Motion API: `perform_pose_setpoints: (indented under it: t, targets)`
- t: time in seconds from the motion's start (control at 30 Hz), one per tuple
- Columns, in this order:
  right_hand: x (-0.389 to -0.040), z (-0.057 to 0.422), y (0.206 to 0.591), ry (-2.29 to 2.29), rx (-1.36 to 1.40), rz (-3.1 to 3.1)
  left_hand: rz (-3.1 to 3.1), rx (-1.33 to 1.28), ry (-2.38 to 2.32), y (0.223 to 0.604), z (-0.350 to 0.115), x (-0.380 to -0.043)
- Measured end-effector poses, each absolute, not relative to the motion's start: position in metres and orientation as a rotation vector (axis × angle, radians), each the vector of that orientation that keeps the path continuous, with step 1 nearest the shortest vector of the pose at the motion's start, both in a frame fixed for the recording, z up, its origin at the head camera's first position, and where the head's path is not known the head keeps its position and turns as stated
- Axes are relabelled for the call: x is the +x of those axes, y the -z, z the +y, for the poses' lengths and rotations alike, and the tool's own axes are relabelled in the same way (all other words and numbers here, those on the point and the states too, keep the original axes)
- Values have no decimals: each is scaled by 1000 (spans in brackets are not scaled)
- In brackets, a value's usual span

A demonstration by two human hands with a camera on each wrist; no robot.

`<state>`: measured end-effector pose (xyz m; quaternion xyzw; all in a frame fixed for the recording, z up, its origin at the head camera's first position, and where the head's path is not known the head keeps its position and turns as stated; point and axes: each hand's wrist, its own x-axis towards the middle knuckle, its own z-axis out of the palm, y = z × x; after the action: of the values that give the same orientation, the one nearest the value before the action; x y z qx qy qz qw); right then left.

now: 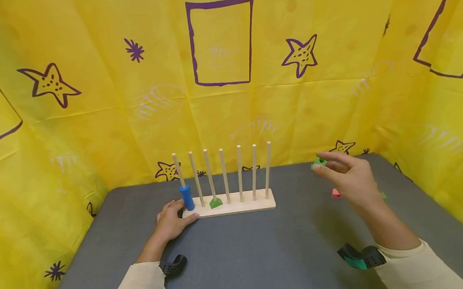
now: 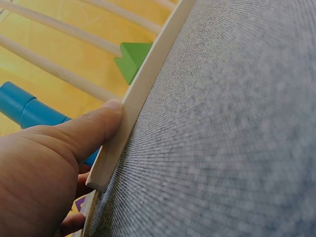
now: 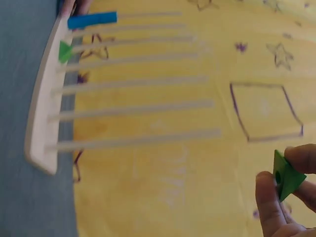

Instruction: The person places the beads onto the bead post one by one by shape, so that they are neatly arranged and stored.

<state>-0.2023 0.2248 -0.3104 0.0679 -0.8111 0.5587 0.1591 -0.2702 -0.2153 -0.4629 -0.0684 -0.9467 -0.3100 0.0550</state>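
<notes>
A wooden peg stand (image 1: 236, 209) with several upright pegs stands toward the back of the table. My left hand (image 1: 170, 221) grips its left end, thumb on the front edge and other fingers around the far side. Blue cylindrical beads (image 1: 187, 197) are stacked on the leftmost peg, beside that hand. Low on the third peg from the left sits a green triangular bead (image 2: 132, 59). To the right of the stand, my right hand (image 1: 352, 181) pinches another green triangular bead (image 3: 292, 178) between thumb and fingers, above the table; its hole shows in the right wrist view.
On the table beneath the right hand lie a red block (image 1: 337, 194) and a green piece (image 1: 383, 195), both partly hidden by that hand. A yellow patterned curtain (image 1: 221, 118) closes off the back and sides of the grey table (image 1: 247, 255).
</notes>
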Motion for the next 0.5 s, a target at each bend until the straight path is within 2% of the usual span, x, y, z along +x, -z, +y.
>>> perform_pose_setpoints:
  t: [0.5]
  targets:
    - [-231,132,279,-1777,587,-2116,-2865,-204,942,465,-216,-272]
